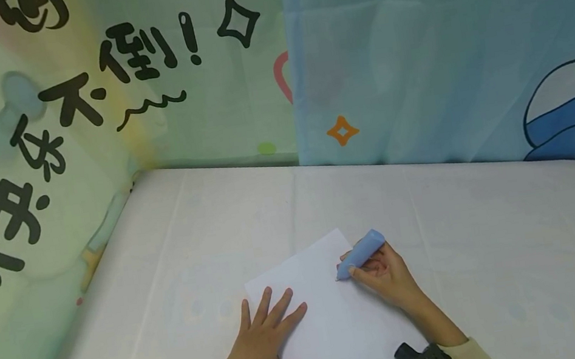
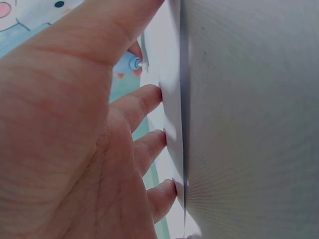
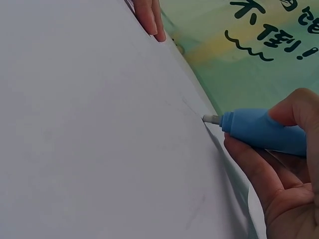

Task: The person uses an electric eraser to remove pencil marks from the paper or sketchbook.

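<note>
Blue pen-shaped tool (image 1: 362, 253) is in the R hand (image 1: 387, 274), pinched betw. thumb & curled fingers; thumb sits low nr the tip end, blunt end sticks out up & to the R. Tool is tilted, narrow tip pointing down-L, over the white paper (image 1: 341, 325) nr its R edge. In R wrist view tip seems to touch the sheet, w/ a faint thin line just beside it.

L hand (image 1: 263, 343) holds no tool: fingers straight & spread, laid across L edge of paper, thumb on the sheet too. L wrist view shows several fingertips resting on it. Tool is ahead & to the R of the L hand, apart from its fingertips, w/ bare paper betw.

Paper lies at an angle on white-covered table (image 1: 181, 249), nr edge cut off by frame. Blk device (image 1: 420, 358) at R wrist, next to pale sleeve (image 1: 466, 358).
</note>
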`<action>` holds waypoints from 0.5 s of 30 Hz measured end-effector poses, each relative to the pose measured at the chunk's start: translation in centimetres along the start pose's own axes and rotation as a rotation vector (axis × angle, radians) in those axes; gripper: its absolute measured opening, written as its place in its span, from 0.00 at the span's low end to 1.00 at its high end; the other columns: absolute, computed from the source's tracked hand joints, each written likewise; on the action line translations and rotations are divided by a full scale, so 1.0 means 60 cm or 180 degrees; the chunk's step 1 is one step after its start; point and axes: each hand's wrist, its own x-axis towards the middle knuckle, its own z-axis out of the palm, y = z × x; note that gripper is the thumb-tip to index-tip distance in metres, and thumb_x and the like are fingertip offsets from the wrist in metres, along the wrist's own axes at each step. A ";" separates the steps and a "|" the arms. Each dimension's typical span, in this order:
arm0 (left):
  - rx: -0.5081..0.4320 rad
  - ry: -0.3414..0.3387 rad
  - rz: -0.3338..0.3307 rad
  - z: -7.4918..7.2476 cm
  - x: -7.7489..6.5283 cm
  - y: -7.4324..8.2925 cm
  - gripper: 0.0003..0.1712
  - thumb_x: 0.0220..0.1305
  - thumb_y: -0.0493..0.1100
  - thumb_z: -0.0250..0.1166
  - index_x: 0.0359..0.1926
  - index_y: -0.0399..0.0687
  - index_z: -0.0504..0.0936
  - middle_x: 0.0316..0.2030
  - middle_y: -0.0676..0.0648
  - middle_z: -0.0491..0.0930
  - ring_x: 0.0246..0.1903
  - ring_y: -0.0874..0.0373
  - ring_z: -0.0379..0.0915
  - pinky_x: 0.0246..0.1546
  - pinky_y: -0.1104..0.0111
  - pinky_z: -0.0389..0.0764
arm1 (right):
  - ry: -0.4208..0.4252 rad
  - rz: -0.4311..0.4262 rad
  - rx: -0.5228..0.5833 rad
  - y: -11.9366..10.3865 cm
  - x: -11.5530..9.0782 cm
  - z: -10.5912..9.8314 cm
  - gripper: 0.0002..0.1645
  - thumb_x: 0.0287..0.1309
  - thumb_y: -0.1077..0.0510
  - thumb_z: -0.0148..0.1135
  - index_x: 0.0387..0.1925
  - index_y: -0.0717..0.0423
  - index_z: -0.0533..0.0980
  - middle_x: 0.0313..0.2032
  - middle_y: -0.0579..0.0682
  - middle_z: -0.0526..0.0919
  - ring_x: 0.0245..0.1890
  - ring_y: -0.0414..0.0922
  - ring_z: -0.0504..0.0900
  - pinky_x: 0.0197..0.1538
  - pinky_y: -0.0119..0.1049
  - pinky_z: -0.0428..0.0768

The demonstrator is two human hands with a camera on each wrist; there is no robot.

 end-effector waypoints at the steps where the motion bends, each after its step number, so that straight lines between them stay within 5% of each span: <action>1: 0.0001 0.0003 0.0003 0.000 0.000 0.000 0.57 0.45 0.72 0.69 0.74 0.61 0.60 0.76 0.48 0.52 0.75 0.39 0.40 0.66 0.34 0.47 | 0.0000 0.0010 0.0034 0.000 0.000 0.000 0.21 0.49 0.83 0.58 0.44 0.80 0.62 0.41 0.43 0.86 0.40 0.38 0.87 0.45 0.27 0.82; 15: 0.0004 0.0026 0.0013 0.002 0.000 0.000 0.57 0.44 0.72 0.69 0.74 0.61 0.61 0.75 0.48 0.53 0.74 0.39 0.41 0.66 0.33 0.47 | 0.0009 0.0001 -0.0049 -0.001 0.000 0.000 0.20 0.50 0.82 0.59 0.44 0.80 0.63 0.41 0.43 0.86 0.40 0.36 0.86 0.44 0.26 0.82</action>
